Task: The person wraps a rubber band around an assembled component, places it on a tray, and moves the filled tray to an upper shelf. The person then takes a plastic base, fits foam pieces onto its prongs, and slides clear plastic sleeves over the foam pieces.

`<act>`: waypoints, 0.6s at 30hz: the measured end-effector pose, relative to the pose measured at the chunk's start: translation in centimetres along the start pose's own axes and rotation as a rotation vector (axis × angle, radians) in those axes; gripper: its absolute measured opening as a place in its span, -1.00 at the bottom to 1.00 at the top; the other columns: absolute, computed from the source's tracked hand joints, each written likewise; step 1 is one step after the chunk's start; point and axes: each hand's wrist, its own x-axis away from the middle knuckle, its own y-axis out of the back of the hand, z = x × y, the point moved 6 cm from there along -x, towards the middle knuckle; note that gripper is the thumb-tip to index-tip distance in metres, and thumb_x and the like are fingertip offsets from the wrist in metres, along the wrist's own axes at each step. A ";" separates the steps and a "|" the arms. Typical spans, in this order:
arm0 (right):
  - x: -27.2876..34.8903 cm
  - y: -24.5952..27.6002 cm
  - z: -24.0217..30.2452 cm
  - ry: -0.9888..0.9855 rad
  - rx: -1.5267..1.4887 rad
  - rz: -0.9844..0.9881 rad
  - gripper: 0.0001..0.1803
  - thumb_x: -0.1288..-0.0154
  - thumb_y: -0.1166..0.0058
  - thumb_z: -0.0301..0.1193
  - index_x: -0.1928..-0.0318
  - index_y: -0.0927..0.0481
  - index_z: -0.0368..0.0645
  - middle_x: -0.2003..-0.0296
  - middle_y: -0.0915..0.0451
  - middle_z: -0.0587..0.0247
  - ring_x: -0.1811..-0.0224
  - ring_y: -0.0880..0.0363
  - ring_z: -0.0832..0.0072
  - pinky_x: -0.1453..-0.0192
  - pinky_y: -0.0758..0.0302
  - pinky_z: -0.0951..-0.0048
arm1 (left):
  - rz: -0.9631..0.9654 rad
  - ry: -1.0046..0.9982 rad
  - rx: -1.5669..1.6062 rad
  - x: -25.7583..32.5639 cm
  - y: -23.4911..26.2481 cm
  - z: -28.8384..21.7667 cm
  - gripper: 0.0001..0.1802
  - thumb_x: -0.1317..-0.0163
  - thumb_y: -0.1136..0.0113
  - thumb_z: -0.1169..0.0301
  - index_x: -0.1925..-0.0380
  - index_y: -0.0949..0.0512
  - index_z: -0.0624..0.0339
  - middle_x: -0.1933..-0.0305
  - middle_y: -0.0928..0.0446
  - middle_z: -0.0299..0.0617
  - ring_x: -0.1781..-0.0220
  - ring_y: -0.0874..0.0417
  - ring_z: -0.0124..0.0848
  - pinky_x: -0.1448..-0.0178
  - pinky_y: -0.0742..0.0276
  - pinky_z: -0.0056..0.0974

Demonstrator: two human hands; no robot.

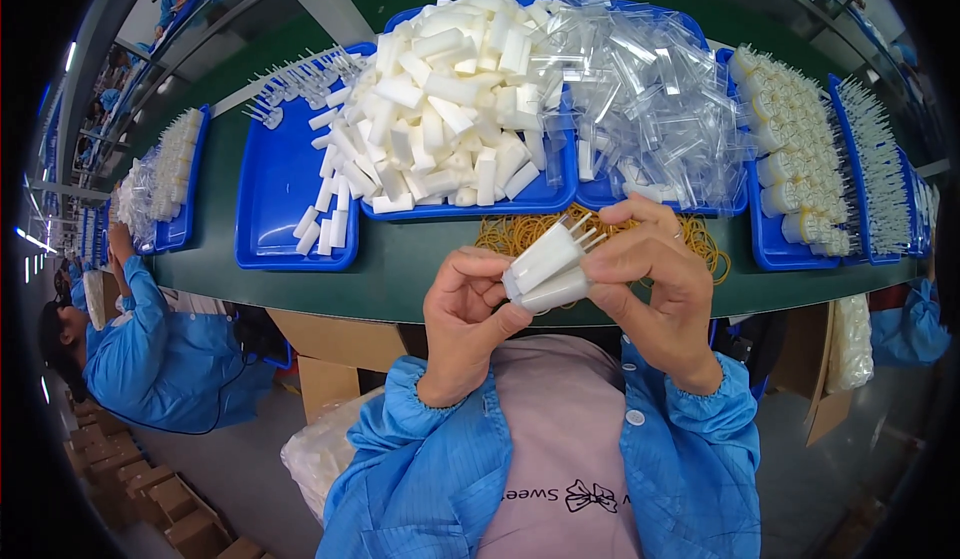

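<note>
My left hand (462,314) and my right hand (660,284) hold a small bundle of white tapered pieces (549,267) between them, just above the near edge of the table. Thin white prongs stick out of its upper right end. The left fingers pinch its lower left end, while the right thumb and fingers close round the prong side. Whether a clear sleeve wraps the bundle is hard to make out. Behind the hands lies a heap of yellow-brown rubber bands (705,247), partly hidden by them.
Farther back, a blue tray (465,209) bears heaped white foam blocks (455,79). Clear plastic sleeves (640,89) fill a tray to its right. Another blue tray (270,184) holds pronged pieces and loose blocks. Banded bundles (790,149) stand at right. A person (150,349) sits at left.
</note>
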 end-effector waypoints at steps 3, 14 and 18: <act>0.2 -0.1 -0.1 0.001 -0.038 -0.017 -0.89 0.01 -0.28 -0.54 0.40 -0.64 -0.15 0.36 -0.63 0.30 0.06 -0.51 0.24 -0.15 -0.31 0.21 | 0.002 -0.016 -0.036 0.1 0.1 0.0 -0.59 -0.03 -0.33 0.66 0.12 -0.40 0.33 0.07 -0.41 -0.15 -0.04 -0.55 -0.36 -0.17 -0.50 -0.27; -4.1 -1.1 -3.3 0.062 0.101 -0.026 -0.92 -0.15 -0.12 -0.51 0.34 -0.65 -0.19 0.20 -0.60 0.25 0.05 -0.48 0.26 -0.04 -0.40 0.31 | -0.207 0.171 0.078 -1.7 3.5 3.1 -0.62 -0.21 -0.19 0.53 -0.02 -0.37 0.27 0.00 -0.50 -0.11 -0.01 -0.55 -0.39 -0.11 -0.51 -0.31; -7.4 -2.2 -5.6 0.249 0.550 -0.122 -0.84 -0.04 -0.14 -0.52 0.29 -0.63 -0.14 0.22 -0.55 0.26 0.05 -0.46 0.26 -0.06 -0.33 0.25 | -0.259 0.188 0.156 -1.6 4.0 3.5 -0.63 -0.24 -0.16 0.49 -0.04 -0.36 0.26 0.00 -0.50 -0.11 -0.03 -0.56 -0.38 -0.11 -0.53 -0.28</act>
